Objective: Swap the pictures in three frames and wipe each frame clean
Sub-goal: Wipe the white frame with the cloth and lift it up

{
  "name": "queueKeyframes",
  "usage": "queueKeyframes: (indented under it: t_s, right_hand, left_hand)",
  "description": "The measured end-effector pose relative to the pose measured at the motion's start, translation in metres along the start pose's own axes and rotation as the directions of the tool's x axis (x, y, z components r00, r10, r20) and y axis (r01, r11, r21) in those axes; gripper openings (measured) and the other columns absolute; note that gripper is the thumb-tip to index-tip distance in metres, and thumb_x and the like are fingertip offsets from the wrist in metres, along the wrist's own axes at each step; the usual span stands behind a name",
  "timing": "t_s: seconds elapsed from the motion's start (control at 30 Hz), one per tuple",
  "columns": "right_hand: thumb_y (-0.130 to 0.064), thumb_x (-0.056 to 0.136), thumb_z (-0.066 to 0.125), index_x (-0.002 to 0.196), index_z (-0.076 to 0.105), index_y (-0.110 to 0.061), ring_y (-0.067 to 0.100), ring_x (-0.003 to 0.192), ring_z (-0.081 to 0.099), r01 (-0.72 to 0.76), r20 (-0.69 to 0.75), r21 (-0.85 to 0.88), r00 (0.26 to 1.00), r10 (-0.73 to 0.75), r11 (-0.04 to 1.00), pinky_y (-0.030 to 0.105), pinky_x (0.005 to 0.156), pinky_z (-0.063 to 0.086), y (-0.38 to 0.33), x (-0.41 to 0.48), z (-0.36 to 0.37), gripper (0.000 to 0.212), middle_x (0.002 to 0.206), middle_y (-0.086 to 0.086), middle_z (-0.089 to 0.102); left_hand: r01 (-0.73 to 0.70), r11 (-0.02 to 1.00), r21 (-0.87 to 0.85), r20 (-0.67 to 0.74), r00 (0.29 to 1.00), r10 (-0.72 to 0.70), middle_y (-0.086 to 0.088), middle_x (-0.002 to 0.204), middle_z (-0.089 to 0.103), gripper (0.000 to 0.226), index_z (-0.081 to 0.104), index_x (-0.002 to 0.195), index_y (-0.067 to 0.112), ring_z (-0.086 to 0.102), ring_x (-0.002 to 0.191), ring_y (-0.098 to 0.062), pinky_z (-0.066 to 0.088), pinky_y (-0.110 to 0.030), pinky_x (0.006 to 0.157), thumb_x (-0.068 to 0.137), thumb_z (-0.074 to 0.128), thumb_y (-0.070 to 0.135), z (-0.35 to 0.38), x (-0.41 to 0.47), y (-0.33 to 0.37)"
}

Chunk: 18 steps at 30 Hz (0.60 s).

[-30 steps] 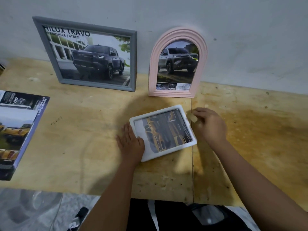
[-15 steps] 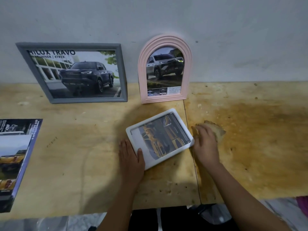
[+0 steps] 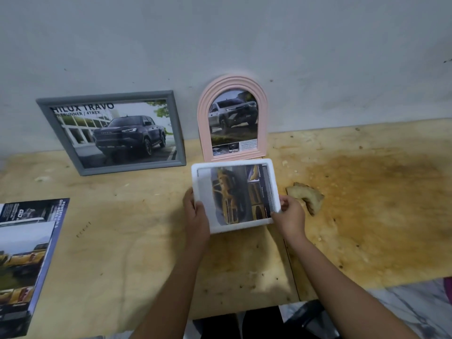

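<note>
Lifted since a moment ago: left hand [image 3: 197, 218] and right hand [image 3: 291, 216] curled round side edges of white rectangular plastic frame [image 3: 232, 165], held at picture centre above plywood table [image 3: 122, 241]. Released just right: crumpled tan cloth [image 3: 305, 195].

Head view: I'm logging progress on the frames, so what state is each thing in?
white frame, held in both hands, picture inside.
left hand, grips its left edge.
right hand, grips its right edge.
grey frame, leans on wall, picture inside.
pink frame, leans on wall, picture inside.
cloth, lying loose on table.
brochure, flat on table.
</note>
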State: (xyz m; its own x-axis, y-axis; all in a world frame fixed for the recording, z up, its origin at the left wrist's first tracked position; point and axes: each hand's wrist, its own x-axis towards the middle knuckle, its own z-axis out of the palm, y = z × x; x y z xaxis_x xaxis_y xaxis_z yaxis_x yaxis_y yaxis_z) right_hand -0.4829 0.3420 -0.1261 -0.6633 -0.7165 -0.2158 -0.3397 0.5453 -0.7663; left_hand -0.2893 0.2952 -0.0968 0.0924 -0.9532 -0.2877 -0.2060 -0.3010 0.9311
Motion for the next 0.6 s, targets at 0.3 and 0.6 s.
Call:
queueKeyframes:
  t_s: [0.3, 0.6]
  right_hand:
    - [0.008, 0.075, 0.067, 0.112, 0.058, -0.015, -0.011, 0.089, 0.052, 0.231, -0.115, 0.265, 0.972, -0.207, 0.936, 0.014, 0.068, 0.048, -0.022, -0.021, -0.009, 0.045, 0.105, 0.000, 0.055]
    - [0.013, 0.070, 0.070, 0.076, 0.053, -0.036, 0.018, 0.085, 0.060, 0.419, -0.039, 0.187, 0.907, -0.419, 0.889, 0.025, 0.065, 0.048, 0.000, -0.014, -0.025, 0.053, 0.087, -0.005, 0.057]
  left_hand:
    - [0.281, 0.914, -0.292, -0.165, 0.927, -0.338, -0.012, 0.137, 0.047, 0.058, 0.043, 0.137, 0.010, 0.043, 0.125, -0.031, 0.033, -0.040, 0.107, 0.099, 0.025, 0.049, -0.007, 0.039, 0.063]
    - [0.404, 0.651, -0.642, 0.226, 0.912, -0.344, -0.013, 0.109, 0.060, 0.025, 0.065, 0.097, 0.005, 0.055, 0.106, -0.032, 0.046, -0.045, 0.092, 0.093, 0.042, 0.016, -0.020, 0.040, 0.050]
